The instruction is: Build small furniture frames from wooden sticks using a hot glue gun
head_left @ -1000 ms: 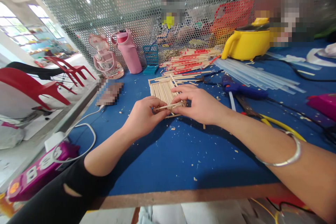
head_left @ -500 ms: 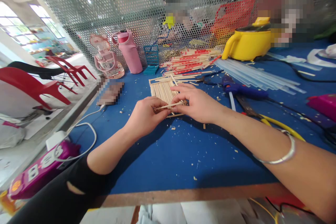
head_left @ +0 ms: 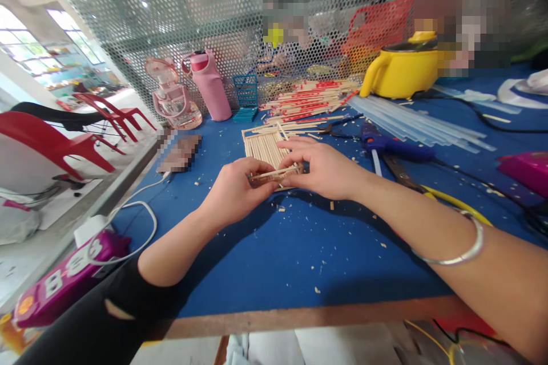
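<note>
A flat panel of pale wooden sticks (head_left: 266,147) lies on the blue table, with a raised stick edge along its far side. Over its near end, my left hand (head_left: 235,185) is closed on the left end of a thin wooden stick (head_left: 274,173). The fingers of my right hand (head_left: 314,165) pinch the same stick at its right end. Something brownish shows under the stick between the hands, too small to make out. My fingers hide the panel's near corners.
Behind the panel lies a pile of red-marked sticks (head_left: 312,97). To the right are a blue glue gun (head_left: 398,147), glue sticks (head_left: 419,120), pliers and a yellow pot (head_left: 402,71). Two bottles (head_left: 213,88), a phone (head_left: 182,153) and a power strip (head_left: 71,276) are at the left.
Between my hands, the stick has shifted very slightly, and more of the brownish thing shows under it. Both hands keep nearly the same place.
</note>
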Demonstrator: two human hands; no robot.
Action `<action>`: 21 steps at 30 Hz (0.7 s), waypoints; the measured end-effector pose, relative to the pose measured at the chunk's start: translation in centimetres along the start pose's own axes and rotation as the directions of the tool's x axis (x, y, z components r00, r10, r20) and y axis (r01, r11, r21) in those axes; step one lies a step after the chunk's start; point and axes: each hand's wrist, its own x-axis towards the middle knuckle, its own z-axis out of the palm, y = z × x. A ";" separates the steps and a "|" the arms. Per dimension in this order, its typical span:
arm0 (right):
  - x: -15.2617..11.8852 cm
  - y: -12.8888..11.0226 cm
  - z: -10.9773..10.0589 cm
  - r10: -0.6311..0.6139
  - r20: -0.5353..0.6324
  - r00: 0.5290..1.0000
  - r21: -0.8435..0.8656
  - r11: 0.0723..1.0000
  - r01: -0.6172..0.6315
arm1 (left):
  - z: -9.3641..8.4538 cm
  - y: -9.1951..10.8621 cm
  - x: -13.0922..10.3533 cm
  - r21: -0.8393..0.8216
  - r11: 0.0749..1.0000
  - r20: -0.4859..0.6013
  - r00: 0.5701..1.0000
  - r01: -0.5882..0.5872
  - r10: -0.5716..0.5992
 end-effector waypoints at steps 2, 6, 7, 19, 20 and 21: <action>-0.2 0.2 -0.3 -0.011 -0.032 0.999 0.022 1.000 0.011 | -0.2 -0.1 -0.1 0.016 1.000 -0.018 1.000 0.000 0.001; -0.7 0.5 -0.6 -0.046 -0.139 0.989 0.009 0.999 0.048 | -0.9 -0.6 -0.2 0.073 0.997 -0.039 0.999 -0.027 0.030; -0.7 0.5 -0.7 -0.057 -0.148 0.987 -0.015 0.998 0.055 | -1.0 -0.8 -0.1 0.094 0.995 -0.028 0.999 -0.030 0.033; -0.8 -0.6 -1.2 0.089 -0.270 0.959 0.179 0.983 -0.041 | -1.8 -1.1 0.2 -0.035 0.995 -0.078 0.992 0.097 -0.100; -0.9 -0.7 -1.3 0.121 -0.281 0.952 0.235 0.970 -0.054 | -1.9 -1.0 0.2 -0.119 0.986 -0.088 0.988 0.119 -0.130; -1.0 -0.7 -1.3 0.147 -0.284 0.947 0.287 0.956 -0.063 | -2.0 -0.9 0.3 -0.209 0.968 -0.091 0.983 0.136 -0.158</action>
